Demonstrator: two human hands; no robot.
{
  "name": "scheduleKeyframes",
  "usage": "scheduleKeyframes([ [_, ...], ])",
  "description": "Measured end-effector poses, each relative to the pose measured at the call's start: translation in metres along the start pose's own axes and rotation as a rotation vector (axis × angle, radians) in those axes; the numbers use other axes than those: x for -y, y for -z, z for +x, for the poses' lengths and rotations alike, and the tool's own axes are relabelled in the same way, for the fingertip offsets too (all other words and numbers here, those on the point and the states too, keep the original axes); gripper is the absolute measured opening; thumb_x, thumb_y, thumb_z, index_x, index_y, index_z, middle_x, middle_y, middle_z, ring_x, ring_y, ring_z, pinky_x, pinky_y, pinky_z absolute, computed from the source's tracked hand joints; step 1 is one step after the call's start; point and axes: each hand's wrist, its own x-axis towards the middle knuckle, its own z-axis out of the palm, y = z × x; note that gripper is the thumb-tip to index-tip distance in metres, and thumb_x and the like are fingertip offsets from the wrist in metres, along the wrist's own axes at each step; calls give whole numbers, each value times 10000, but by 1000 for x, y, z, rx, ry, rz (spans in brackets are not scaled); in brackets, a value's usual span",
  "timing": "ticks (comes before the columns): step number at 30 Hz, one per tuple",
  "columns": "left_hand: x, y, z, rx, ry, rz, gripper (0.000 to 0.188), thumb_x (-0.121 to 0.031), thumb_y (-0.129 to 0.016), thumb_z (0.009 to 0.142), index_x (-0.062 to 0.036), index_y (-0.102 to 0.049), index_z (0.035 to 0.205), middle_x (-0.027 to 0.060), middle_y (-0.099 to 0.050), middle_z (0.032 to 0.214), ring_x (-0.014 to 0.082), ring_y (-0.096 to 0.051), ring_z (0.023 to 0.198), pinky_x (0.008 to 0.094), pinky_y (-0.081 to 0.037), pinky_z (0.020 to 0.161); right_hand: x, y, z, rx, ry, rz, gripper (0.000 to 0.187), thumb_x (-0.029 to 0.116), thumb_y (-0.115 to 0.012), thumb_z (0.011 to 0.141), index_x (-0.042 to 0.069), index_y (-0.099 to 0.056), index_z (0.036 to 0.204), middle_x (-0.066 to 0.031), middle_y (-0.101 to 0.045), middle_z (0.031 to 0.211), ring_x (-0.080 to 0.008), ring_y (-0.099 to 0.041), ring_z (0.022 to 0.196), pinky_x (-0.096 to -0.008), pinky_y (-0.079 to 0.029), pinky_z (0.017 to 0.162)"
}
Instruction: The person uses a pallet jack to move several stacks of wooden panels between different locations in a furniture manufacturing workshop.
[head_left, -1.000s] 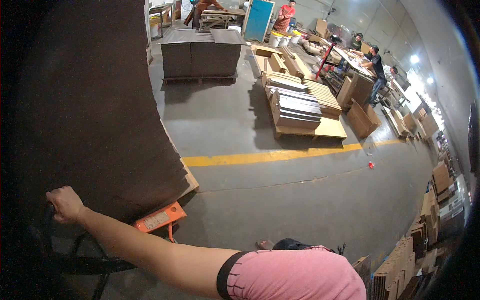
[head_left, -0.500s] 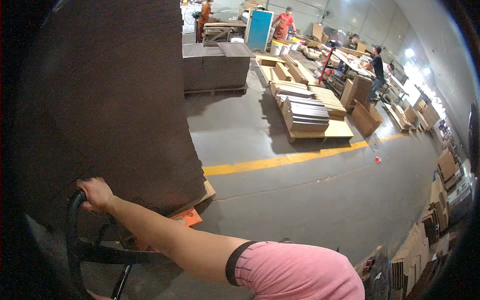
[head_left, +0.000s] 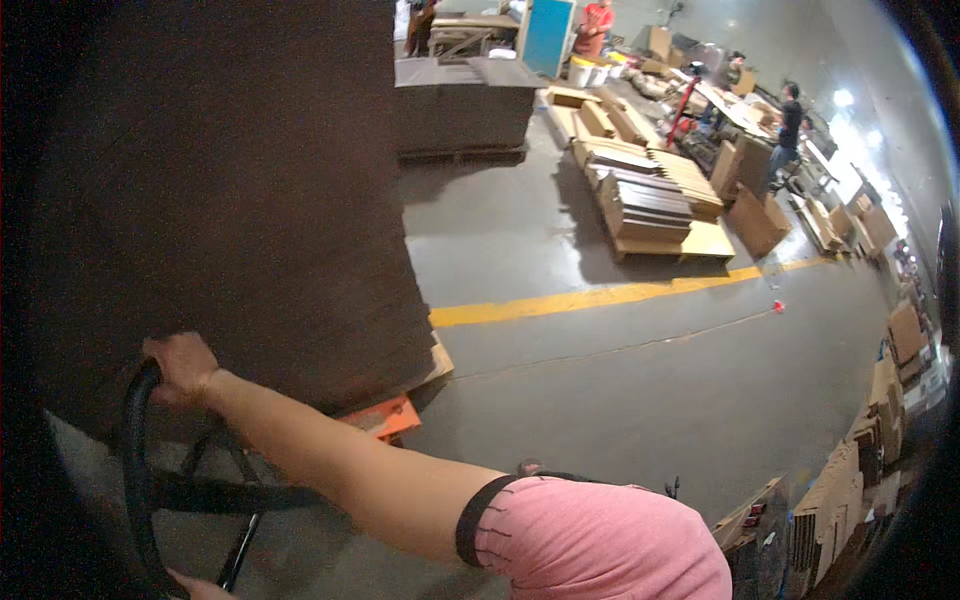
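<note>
My right hand [head_left: 183, 368], at the end of a bare forearm with a pink sleeve, is closed round the top of a black loop handle [head_left: 137, 450]. The handle looks like that of a pallet jack. At the lower edge a small part of my left hand [head_left: 200, 588] shows against the bottom of the same loop, closed on it; most of it is cut off. Beyond the handle rises a tall dark brown stack of sheets [head_left: 220, 200]. Under its near corner an orange metal part [head_left: 385, 416] of the jack and a pale wooden pallet edge [head_left: 440, 358] show.
Grey floor [head_left: 600, 390] with a yellow line [head_left: 560, 302] runs to the right. Past the line stand a pallet of cardboard pieces [head_left: 645, 210] and a lower dark stack [head_left: 465, 115]. Cardboard sheets [head_left: 830, 510] lean along the right. People [head_left: 788, 130] stand by tables farther back.
The floor, line and pallets have shifted right and slightly up in view, and the brown stack's edge has moved right. Both hands stay on the handle; more of my left hand shows.
</note>
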Motion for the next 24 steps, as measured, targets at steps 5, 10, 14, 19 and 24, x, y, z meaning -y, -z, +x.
scheduleKeyframes([
  [5, 42, -82, 22, -34, -46, -35, 435, -385, -619, 940, -28, -661, 1185, 147, -676, 1119, 333, -640, 981, 433, -520, 846, -29, -23, 19, -103, 98, 33, 498, 305, -801, 735, 51, -615, 1121, -161, -697, 897, -346, -682, 911, -473, -519, 837],
  [10, 54, -152, 55, -62, -72, 0, 438, -384, -633, 933, -15, -669, 1166, 160, -684, 1087, 342, -649, 943, 432, -526, 814, -59, -42, 46, -89, 118, 99, 466, 309, -791, 725, 49, -637, 1079, -161, -698, 912, -358, -673, 943, -471, -515, 851],
  [14, 59, -193, 86, -75, -88, 47, 440, -383, -645, 927, -5, -676, 1151, 171, -690, 1061, 350, -657, 912, 430, -531, 789, -71, -54, 68, -30, 79, 108, 380, 286, -788, 717, 56, -661, 991, -152, -695, 884, -358, -674, 933, -484, -516, 838],
  [19, 87, -245, 118, -97, -49, 143, 444, -382, -660, 920, 8, -685, 1132, 184, -697, 1029, 359, -667, 873, 429, -537, 757, -83, -93, 101, -5, 113, 163, 372, 281, -778, 725, 73, -653, 1007, -140, -692, 892, -353, -670, 940, -484, -510, 831],
  [24, 98, -299, 149, -121, -110, 333, 449, -381, -675, 913, 21, -693, 1113, 198, -705, 997, 368, -677, 835, 428, -543, 726, -92, -144, 149, -78, 159, 161, 396, 261, -771, 728, 75, -635, 1051, -150, -679, 933, -350, -667, 940, -494, -504, 825],
])
